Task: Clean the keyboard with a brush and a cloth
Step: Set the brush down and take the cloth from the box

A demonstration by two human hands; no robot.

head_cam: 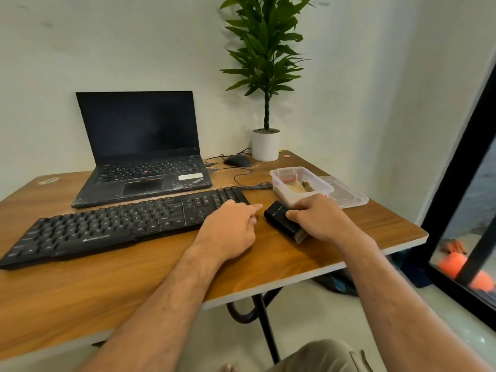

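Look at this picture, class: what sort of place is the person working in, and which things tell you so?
Probably a small home or office desk corner: an open laptop and a separate keyboard sit on a wooden table, with a potted plant against the wall.

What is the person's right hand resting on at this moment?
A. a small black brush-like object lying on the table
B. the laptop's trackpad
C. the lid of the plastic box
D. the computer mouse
A: the right hand has its fingers curled over the small black object on the wooden table, just right of the keyboard; pale bristles seem to show at its near end.
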